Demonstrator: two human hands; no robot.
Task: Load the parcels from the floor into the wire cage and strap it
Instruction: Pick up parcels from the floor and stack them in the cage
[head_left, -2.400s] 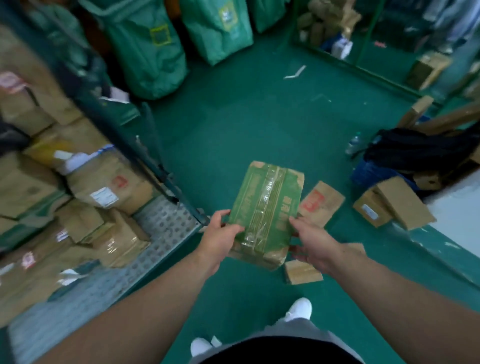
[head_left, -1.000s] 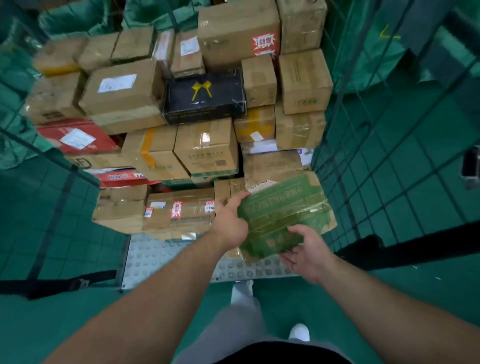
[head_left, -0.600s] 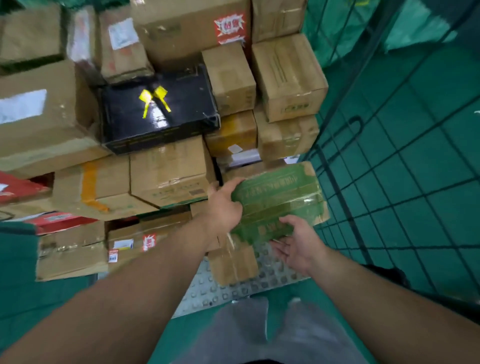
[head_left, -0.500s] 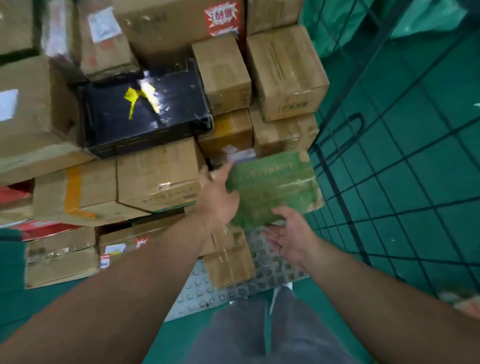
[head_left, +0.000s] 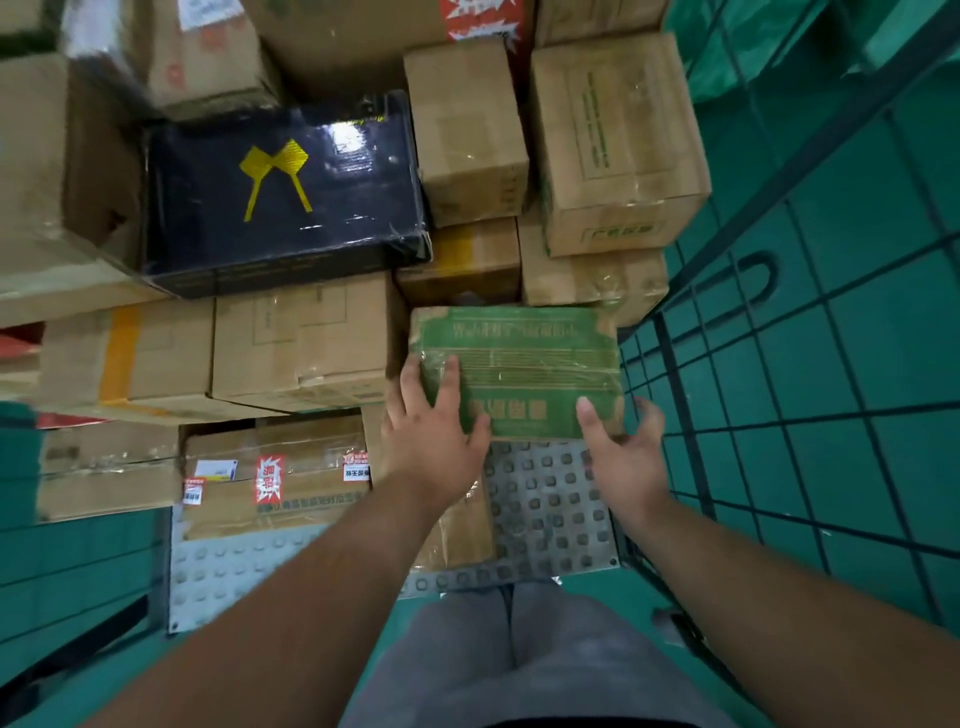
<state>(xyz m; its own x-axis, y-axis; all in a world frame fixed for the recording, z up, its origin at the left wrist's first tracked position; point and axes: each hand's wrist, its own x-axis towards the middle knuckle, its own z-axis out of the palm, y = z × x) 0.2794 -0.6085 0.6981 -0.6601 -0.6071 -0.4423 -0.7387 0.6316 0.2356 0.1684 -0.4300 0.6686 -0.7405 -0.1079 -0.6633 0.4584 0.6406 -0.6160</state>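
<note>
Flat across the left part of the green parcel (head_left: 519, 374) lies our left hand (head_left: 436, 436), its fingers (head_left: 449, 374) fairly straight and pressing on the face. Our right hand (head_left: 631, 457) cups the lower right corner, thumb on the printed face and the other fingers beside the right edge; we cannot tell whether it clamps or only steadies.

The parcel sits inside the wire cage (head_left: 779, 332), at the right of the stack, close to the mesh wall. It is just under two brown cartons and above the studded floor plate (head_left: 550, 509). What bears its underside is hidden.

We judge this to be the loading step, with this parcel being seated in a gap. The next move seems to call for a level push inward until it is supported, then for letting go without nudging the cartons above. The strap looks not yet fastened.

Pale characters run across the green face, too blurred to read. The black box (head_left: 280, 192) shows a yellow bow mark. A low carton (head_left: 270, 488) carries a red burst sticker (head_left: 270, 478) with white characters and small labels; none is legible to us. The tall carton (head_left: 613, 145) has green print, also unreadable.
</note>
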